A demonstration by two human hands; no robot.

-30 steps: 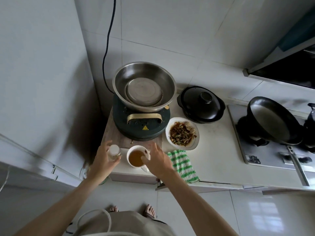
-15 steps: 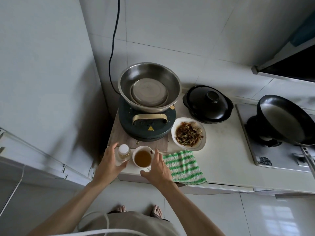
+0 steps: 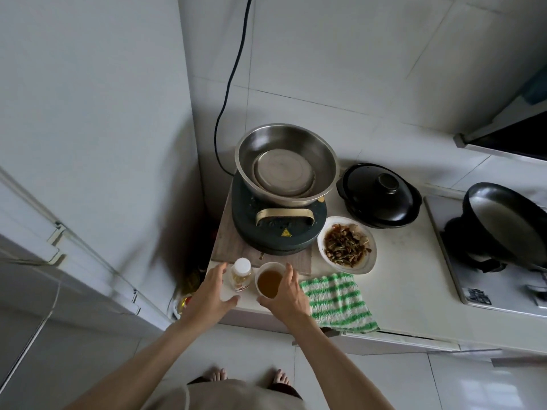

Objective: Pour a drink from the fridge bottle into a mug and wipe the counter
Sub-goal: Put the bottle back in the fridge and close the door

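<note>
Bottle: the capped bottle (image 3: 241, 274) stands upright at the near left corner of the desk (image 3: 408, 279), white cap on. I judge the pour complete, since the cap is fitted and the mug is full.
Mug: the white mug (image 3: 270, 282) sits just beside the bottle on its right, holding amber drink close to the rim. Its place near the desk edge keeps it within easy reach.
Left hand: my left hand (image 3: 210, 294) is spread, fingers curved around the bottle's left side with the thumb at its near side. I see a gap between palm and bottle, so I read this hand as released, grasping nothing.
Right hand: my right hand (image 3: 286, 295) cups the mug's right and near sides, fingertips at the rim. Whether it presses the wall I cannot tell; it reads as steadying contact at most.
Cloth: the green-striped cloth (image 3: 336, 301) lies flat just right of the mug, its near edge overhanging the desk. I judge it is staged there for the wiping step, not yet started.
Hazard: a full mug near the edge will spill if nudged; I would shift it before wiping.
Surroundings: a steel basin (image 3: 286, 164) on a dark cooker (image 3: 278, 232), and a food plate (image 3: 347, 244), crowd the area behind.
</note>
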